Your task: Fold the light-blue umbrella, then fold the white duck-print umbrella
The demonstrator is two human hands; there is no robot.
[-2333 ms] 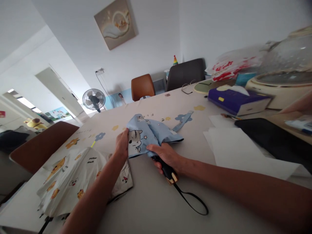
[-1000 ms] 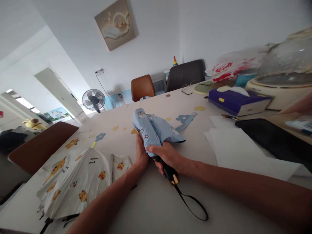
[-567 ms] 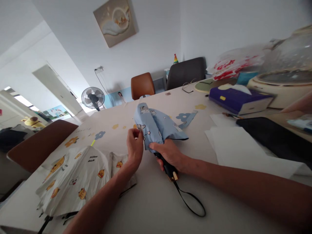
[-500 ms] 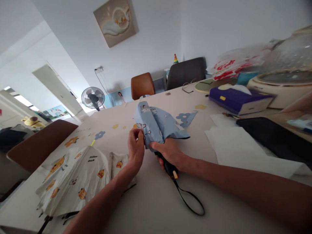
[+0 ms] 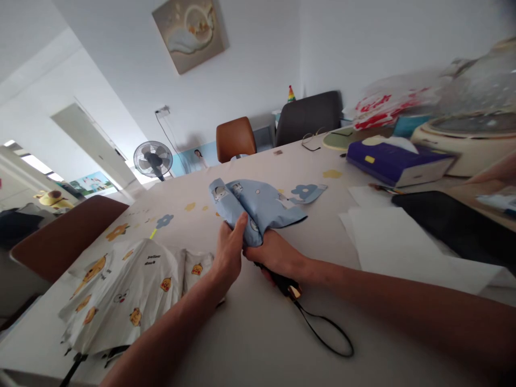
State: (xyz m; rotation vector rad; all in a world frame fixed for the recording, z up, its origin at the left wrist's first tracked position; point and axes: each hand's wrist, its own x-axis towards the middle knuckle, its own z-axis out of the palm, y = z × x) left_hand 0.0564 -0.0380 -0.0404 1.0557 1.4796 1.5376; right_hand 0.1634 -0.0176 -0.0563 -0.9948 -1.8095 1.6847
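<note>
A light blue folding umbrella (image 5: 258, 207) with cartoon prints lies at the middle of the table, its canopy gathered into folds. My right hand (image 5: 276, 255) is closed around its black handle (image 5: 288, 286), from which a black wrist strap (image 5: 326, 336) trails toward me. My left hand (image 5: 229, 252) presses the blue folds from the left, fingers wrapped on the fabric beside the right hand. The umbrella's blue closing strap (image 5: 308, 192) lies loose on the table behind it.
A white umbrella with yellow duck prints (image 5: 124, 293) lies at the near left. White paper sheets (image 5: 387, 236), a black tablet (image 5: 455, 223), a purple tissue box (image 5: 393, 161), glasses (image 5: 310, 141) and a cooker (image 5: 471, 134) fill the right. Chairs stand at the far edge and left.
My left hand went from pinching a fold at the umbrella's left side to pressing flat on the gathered fabric. The canopy now lies lower and more tightly bundled.
</note>
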